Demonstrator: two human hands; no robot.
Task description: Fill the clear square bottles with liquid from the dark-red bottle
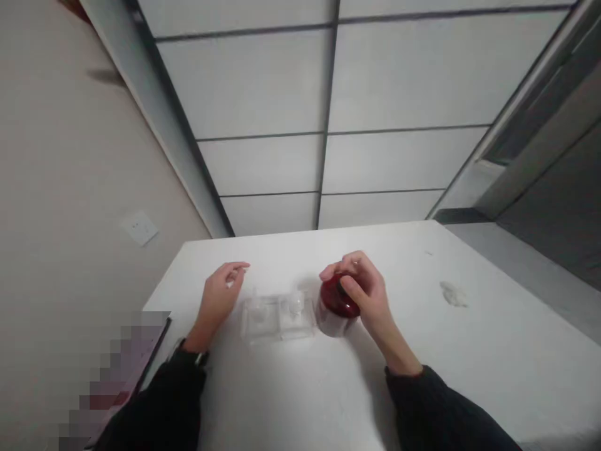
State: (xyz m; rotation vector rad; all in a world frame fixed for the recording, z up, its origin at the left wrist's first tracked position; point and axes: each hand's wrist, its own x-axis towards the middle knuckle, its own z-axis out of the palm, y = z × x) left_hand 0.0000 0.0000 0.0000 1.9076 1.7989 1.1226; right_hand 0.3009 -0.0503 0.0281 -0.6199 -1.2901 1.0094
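My right hand curves over the dark red lid of a clear jar, with the thumb on the near side of the lid and the fingers around its far side. Just left of the jar sits a clear plastic tray with two compartments side by side. Inside the right compartment shows a clear rounded piece; what lies in the left one is too faint to make out. Beyond the tray's left end, my left hand hovers with loosely bent fingers, thumb and fingertips close together, and I see nothing held.
Under everything is a white table. A pale smudge or scrap lies on its right side. White panels stand behind the far edge, and a wall with a socket is at left. Something blurred out fills the lower left.
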